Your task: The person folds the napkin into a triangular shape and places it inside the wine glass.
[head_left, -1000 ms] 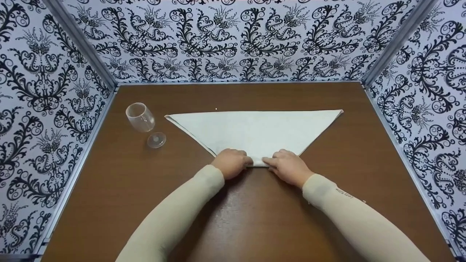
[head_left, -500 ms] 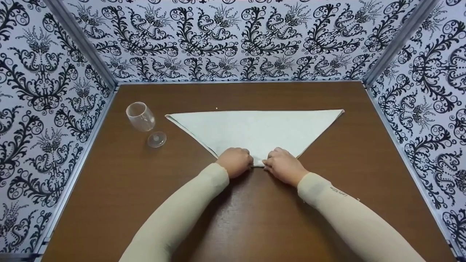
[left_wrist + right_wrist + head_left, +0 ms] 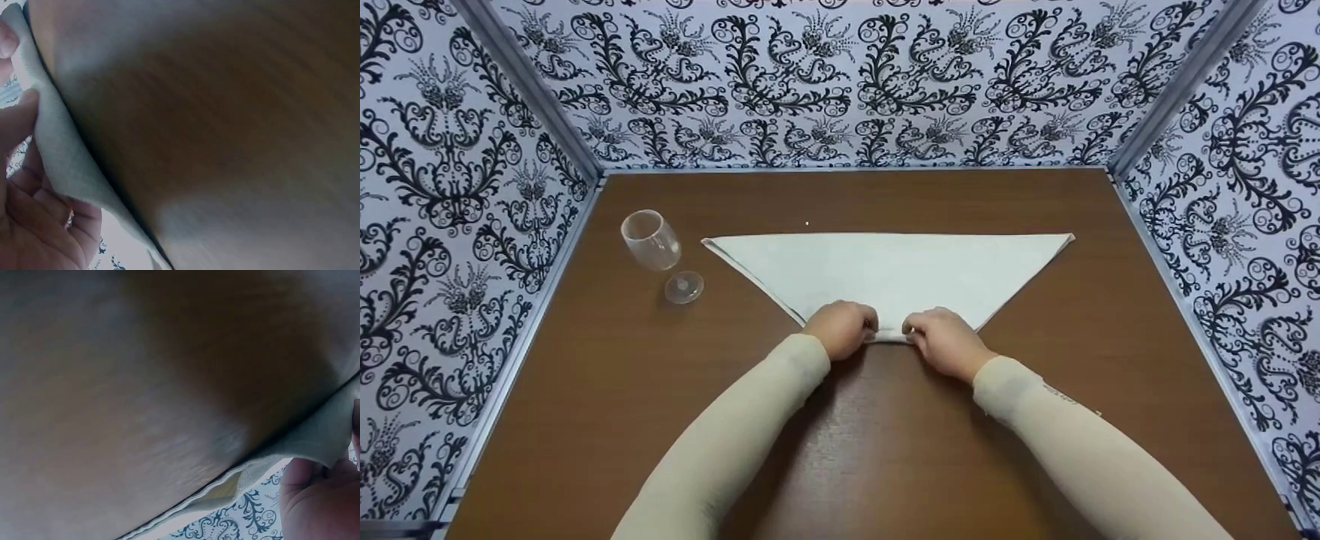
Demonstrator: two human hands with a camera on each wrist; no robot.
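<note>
Patterned walls [image 3: 840, 82] are enclosing a brown desk [image 3: 840, 450], on which a folded white cloth [image 3: 892, 277] is lying, its long edge facing away from the person. At the cloth's short near edge, the left hand [image 3: 842, 328] is pinching the left part with curled fingers, and the right hand [image 3: 947, 341] is likewise pinching the right part. Left of the cloth, a wine glass [image 3: 656, 247] is standing upright.

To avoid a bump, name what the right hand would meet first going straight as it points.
The right hand would probably meet more of the white cloth it grips; the left hand lies close to that line, though depth is unclear.
</note>
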